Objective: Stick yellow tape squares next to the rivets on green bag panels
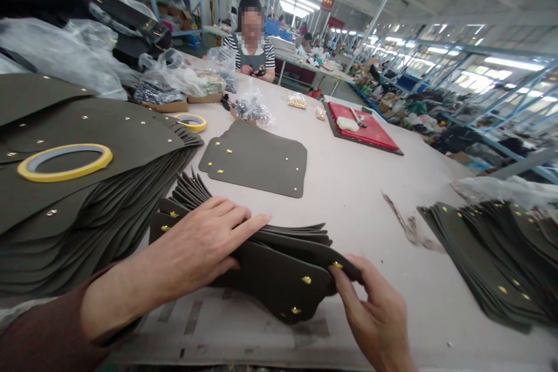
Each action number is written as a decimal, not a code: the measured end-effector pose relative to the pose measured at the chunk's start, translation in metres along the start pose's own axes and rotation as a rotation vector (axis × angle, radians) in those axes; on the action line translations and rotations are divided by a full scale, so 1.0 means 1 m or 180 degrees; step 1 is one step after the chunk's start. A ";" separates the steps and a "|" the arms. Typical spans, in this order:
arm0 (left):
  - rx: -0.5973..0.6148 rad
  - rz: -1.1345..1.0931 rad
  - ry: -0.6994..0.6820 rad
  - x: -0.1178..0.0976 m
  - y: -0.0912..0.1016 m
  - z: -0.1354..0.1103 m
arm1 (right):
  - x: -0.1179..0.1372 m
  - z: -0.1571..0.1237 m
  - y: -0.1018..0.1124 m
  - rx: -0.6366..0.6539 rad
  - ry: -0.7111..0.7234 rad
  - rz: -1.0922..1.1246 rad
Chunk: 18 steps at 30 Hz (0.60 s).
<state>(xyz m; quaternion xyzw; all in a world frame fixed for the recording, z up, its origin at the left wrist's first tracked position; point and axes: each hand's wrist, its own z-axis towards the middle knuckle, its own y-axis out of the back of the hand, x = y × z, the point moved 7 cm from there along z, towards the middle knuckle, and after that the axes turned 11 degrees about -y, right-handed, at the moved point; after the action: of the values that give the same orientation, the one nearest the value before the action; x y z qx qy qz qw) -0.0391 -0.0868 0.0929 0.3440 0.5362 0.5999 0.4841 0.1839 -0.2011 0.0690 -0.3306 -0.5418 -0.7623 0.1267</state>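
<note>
A fanned stack of dark olive leather pieces [279, 270] with small brass studs lies on the pale table [361, 186] right in front of me. My left hand [204, 244] rests flat on top of this stack, fingers stretched out. My right hand [375, 314] pinches the right edge of the top pieces between thumb and fingers, near a brass stud.
A tall pile of the same pieces [87, 186] with a yellow tape roll [65, 161] sits at left. Another stack [501, 256] lies at right, a flat pair [257, 160] in the middle. Farther back are a second tape roll [192, 122], a red tray [364, 128], plastic bags [174, 78] and a seated person [253, 46].
</note>
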 end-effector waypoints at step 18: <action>0.0078 0.0275 0.0020 -0.008 0.002 0.002 | 0.059 -0.051 0.011 -0.1092 0.1709 -0.0317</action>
<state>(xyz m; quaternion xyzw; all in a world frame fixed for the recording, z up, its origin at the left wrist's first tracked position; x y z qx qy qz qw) -0.0352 -0.0931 0.0964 0.3708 0.5297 0.6146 0.4519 0.1275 -0.2422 0.1051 -0.1072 -0.3681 -0.9078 0.1701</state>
